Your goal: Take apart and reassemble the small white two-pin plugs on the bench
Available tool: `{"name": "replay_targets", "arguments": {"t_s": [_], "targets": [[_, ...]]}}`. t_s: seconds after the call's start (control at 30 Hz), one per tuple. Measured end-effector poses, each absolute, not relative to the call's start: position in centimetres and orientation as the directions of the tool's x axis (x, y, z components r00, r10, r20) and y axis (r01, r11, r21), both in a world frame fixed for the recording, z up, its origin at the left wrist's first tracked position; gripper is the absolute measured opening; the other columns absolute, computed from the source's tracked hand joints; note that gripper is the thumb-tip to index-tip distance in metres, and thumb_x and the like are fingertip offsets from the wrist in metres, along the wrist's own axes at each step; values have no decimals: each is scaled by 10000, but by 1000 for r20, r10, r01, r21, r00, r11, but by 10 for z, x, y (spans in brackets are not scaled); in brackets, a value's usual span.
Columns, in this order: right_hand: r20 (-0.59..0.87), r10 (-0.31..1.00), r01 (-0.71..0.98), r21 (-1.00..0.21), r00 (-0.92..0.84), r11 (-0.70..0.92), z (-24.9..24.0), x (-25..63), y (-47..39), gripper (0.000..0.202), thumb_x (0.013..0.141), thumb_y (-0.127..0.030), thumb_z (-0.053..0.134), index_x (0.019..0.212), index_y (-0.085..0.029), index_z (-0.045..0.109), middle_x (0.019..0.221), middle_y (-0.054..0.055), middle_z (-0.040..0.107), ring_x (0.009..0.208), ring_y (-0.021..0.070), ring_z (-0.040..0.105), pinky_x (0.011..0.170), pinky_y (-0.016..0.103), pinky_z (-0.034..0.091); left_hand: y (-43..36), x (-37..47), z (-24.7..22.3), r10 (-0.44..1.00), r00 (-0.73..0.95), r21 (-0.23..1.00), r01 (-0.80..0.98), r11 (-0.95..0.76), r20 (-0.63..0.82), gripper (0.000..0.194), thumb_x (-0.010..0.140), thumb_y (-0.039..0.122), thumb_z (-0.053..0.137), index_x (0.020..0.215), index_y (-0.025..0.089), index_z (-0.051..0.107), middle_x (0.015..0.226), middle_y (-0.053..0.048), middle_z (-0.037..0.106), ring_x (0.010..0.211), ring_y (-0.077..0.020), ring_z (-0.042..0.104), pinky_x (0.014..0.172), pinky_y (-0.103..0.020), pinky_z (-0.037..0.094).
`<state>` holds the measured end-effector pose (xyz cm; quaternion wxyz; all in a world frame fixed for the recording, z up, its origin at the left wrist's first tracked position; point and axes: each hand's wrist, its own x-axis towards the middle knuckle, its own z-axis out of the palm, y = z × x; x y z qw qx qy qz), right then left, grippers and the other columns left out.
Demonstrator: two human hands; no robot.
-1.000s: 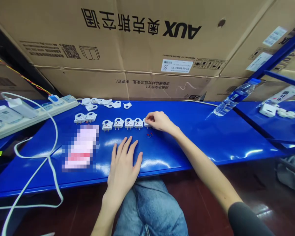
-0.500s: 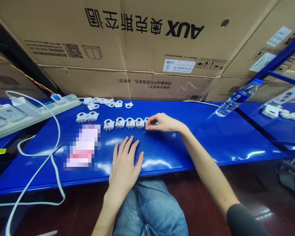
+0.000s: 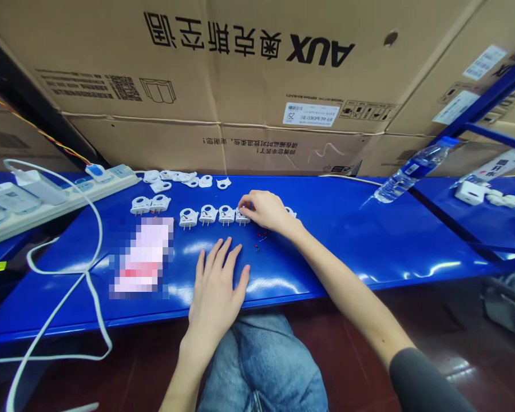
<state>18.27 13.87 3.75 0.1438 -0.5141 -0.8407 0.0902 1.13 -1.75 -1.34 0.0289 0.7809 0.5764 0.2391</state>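
My left hand (image 3: 217, 283) lies flat on the blue table with its fingers spread, holding nothing. The fingertips of my right hand (image 3: 266, 210) are pinched at the fourth white plug housing (image 3: 241, 217) in a row; whatever sits between them is too small to make out. To its left stand more housings with two metal pins and a ring-shaped top, among them one plug housing (image 3: 226, 215) beside it. Another housing (image 3: 290, 212) shows partly behind my right hand. Several tiny red parts with thin wire leads (image 3: 261, 237) are scattered just below that hand.
Two more plug housings (image 3: 150, 205) and several white ring-shaped covers (image 3: 184, 178) lie at the back left. A power strip (image 3: 94, 191) with chargers and a loose white cable (image 3: 95, 286) is at left. A water bottle (image 3: 412, 171) leans at right. Cardboard boxes (image 3: 249, 86) stand behind.
My right hand has moved left along the row, from the right end to the fourth housing, uncovering the tiny red parts. My left hand has stayed in place.
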Motion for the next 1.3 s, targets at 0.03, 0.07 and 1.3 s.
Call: {"name": "replay_targets", "arguments": {"t_s": [0.03, 0.07, 1.3], "targets": [[141, 890, 839, -298, -432, 455, 38, 181, 139, 200, 1013, -323, 618, 1086, -249, 788, 1092, 51, 764, 962, 202, 689, 792, 272, 468, -18, 11, -13, 915, 222, 323, 886, -334, 336, 432, 1064, 391, 441, 1422, 198, 589, 1577, -132, 562, 1525, -311, 453, 1291, -603, 288], [134, 891, 838, -301, -435, 454, 38, 180, 139, 189, 1003, -320, 630, 1072, -246, 790, 1085, 50, 769, 958, 202, 692, 784, 270, 468, -18, 11, -13, 916, 223, 326, 885, -334, 334, 431, 1064, 391, 442, 1422, 201, 589, 1578, -131, 561, 1526, -311, 451, 1291, -604, 290], [173, 889, 794, -401, -425, 458, 39, 152, 144, 214, 980, -284, 618, 1096, -254, 795, 1086, 29, 791, 960, 195, 701, 783, 258, 482, -18, 10, -13, 917, 223, 321, 887, -332, 331, 439, 1060, 385, 446, 1418, 180, 597, 1581, -139, 557, 1528, -321, 450, 1286, -617, 305]]}}
